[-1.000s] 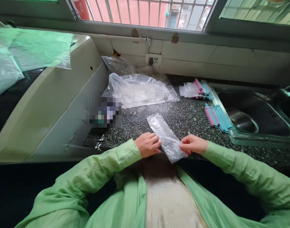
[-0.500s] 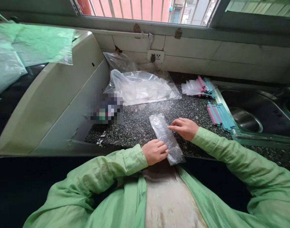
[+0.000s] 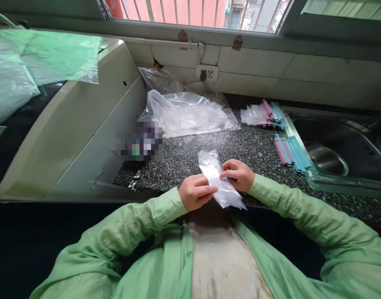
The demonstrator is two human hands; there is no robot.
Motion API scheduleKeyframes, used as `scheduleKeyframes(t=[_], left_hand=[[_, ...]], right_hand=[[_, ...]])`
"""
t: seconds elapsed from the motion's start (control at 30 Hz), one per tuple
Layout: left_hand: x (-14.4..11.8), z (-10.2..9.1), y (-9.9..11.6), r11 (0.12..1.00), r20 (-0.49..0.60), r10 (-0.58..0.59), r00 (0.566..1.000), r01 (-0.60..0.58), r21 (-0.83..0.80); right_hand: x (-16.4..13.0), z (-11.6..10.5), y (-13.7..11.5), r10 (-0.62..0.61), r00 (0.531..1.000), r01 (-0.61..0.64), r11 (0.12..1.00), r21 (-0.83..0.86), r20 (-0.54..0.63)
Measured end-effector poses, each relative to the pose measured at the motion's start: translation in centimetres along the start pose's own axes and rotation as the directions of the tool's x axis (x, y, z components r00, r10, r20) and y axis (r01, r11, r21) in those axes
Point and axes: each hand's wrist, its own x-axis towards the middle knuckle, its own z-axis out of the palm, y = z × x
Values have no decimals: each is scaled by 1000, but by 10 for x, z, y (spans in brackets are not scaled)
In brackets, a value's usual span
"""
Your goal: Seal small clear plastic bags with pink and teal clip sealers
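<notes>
Hands: left hand [image 3: 195, 192] and right hand [image 3: 239, 174] pinch small clear bag [image 3: 217, 181] at worktop [image 3: 255, 151] front edge. Sealing sticks [image 3: 291, 151] at 2 o'clock lie untouched; bag appears unclipped.

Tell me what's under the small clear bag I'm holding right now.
The small clear bag, pinched between left hand and right hand, lies over the speckled granite countertop, its near end past the counter edge. Whatever sits directly beneath the bag and the hands is covered.
</notes>
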Motion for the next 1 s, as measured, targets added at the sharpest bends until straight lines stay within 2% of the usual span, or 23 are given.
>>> scheduleKeyframes(t=[0.1,0.23,0.33,0.43,0.53,0.63,0.73,0.9,1.0], left_hand=[[-4,0,-6,997,62,-11,998,6,74],[-8,0,-18,965,126,-135,983,102,241],[-8,2,-25,958,170,-227,959,189,217],[-5,4,-26,920,190,-375,908,338,198],[-3,5,-25,851,187,-517,836,477,220],[-2,6,-24,797,184,-599,779,560,226],[-1,8,-24,755,160,-648,745,599,266],[0,11,-24,735,98,-651,753,593,330],[-2,10,-22,759,3,-601,799,570,316]], right_hand=[[1,3,-3,27,999,-26,999,34,-32],[0,5,-3,86,996,-82,991,102,-36],[0,6,-2,115,993,-107,981,161,-35],[2,9,0,199,979,-183,960,210,-55],[6,13,2,343,938,-326,921,215,-50],[10,14,-1,477,879,-474,874,102,2],[15,11,-7,552,832,-549,834,-60,57],[23,7,-15,622,776,-598,778,-193,102],[22,4,-16,624,775,-591,771,-239,97]])
